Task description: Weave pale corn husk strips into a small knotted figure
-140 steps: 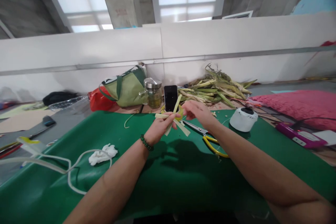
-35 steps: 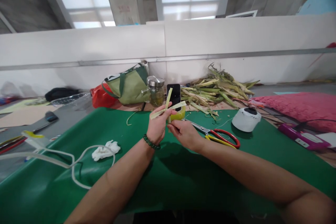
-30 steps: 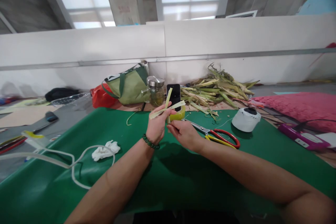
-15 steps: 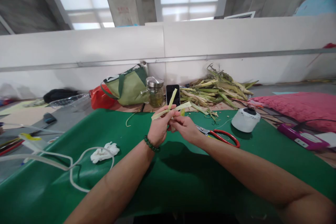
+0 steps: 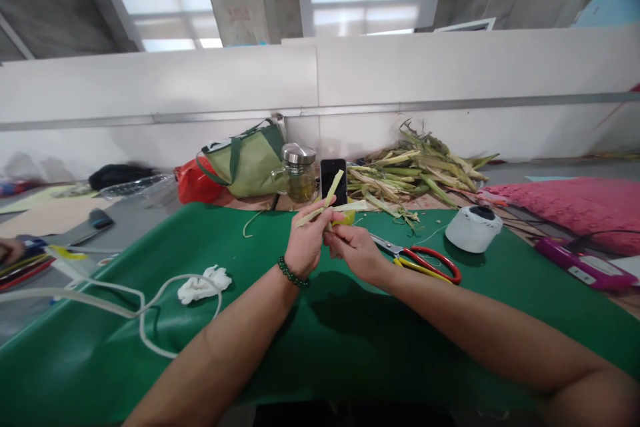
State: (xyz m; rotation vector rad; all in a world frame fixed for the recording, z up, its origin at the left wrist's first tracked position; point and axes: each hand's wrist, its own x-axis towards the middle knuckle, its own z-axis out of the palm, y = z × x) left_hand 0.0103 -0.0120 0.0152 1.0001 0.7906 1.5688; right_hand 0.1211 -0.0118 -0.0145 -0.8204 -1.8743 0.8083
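Observation:
Pale green husk strips [image 5: 334,187] cross one another above my fingers, held over the green mat [image 5: 260,347]. My left hand [image 5: 306,240], with a dark green bead bracelet [image 5: 292,273] on the wrist, pinches them between thumb and fingers. Close against it, my right hand [image 5: 359,252] has its fingers closed at the base of the strips; exactly what it grips is hidden. A small yellow thing [image 5: 346,218] shows just behind the fingers. Scissors [image 5: 415,259] with red and yellow handles lie right of my right hand.
Behind my hands stand a phone [image 5: 333,173], a glass mug [image 5: 300,177] and a green bag [image 5: 250,163]. A husk pile [image 5: 425,167] and a white thread spool [image 5: 473,230] are right. Crumpled tissue [image 5: 203,285] and a white cable [image 5: 145,337] lie left, with another person's hand [image 5: 11,251] beyond.
The view has shifted slightly, so the scene sits a little further right. The crossed strips have tilted a little, and more of the yellow thing shows. Another person's hand has come further in at the left edge.

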